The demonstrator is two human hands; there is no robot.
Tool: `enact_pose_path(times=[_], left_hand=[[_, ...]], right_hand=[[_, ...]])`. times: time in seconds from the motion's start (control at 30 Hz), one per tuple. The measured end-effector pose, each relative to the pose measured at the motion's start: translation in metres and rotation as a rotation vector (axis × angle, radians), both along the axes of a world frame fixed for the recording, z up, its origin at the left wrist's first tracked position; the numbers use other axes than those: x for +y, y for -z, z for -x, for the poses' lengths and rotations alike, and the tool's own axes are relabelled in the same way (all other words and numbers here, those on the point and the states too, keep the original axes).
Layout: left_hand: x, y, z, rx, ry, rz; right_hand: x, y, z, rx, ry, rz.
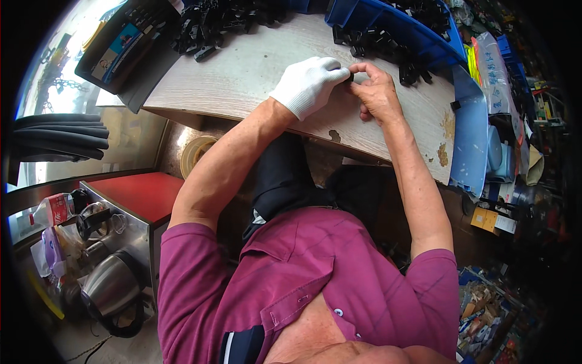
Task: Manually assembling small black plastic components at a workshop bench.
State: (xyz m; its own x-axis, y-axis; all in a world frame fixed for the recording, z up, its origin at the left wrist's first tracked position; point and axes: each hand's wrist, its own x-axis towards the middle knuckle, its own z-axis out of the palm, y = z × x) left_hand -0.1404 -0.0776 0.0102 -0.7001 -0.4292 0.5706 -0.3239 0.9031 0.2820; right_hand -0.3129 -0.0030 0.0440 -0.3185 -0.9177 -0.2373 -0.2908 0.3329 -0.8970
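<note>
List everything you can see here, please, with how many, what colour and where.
small part: one, black, pinched between both hands
wooden table: one, pale grey-brown, under the hands
loose black parts: a pile, too many to count, far left of the table
blue bin: one, blue, far right of the table, black parts inside
tape roll: one, beige, below the table edge
red stool: one, red, left of the person
kettle: one, steel, lower left
bottle: one, clear with a red label, far left
left hand: white glove, on the small part
right hand: bare, on the small part
</note>
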Motion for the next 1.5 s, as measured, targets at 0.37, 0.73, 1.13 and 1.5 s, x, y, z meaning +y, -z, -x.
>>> enact_pose_path(times=[0.37,0.73,1.13,1.5], left_hand=[[-0.004,-0.001,0.001,0.080,0.038,-0.055],[-0.014,0.001,0.014,0.101,0.213,-0.068],[0.000,0.003,0.004,0.002,0.087,0.076],[-0.068,0.003,-0.128,0.174,-0.941,0.348]], right_hand=[[0.001,0.000,0.001,0.016,-0.007,-0.036],[0.004,-0.001,0.001,0.012,-0.011,-0.005],[0.003,-0.003,-0.001,0.023,-0.022,-0.034],[0.010,0.002,0.000,0.066,0.043,0.071]])
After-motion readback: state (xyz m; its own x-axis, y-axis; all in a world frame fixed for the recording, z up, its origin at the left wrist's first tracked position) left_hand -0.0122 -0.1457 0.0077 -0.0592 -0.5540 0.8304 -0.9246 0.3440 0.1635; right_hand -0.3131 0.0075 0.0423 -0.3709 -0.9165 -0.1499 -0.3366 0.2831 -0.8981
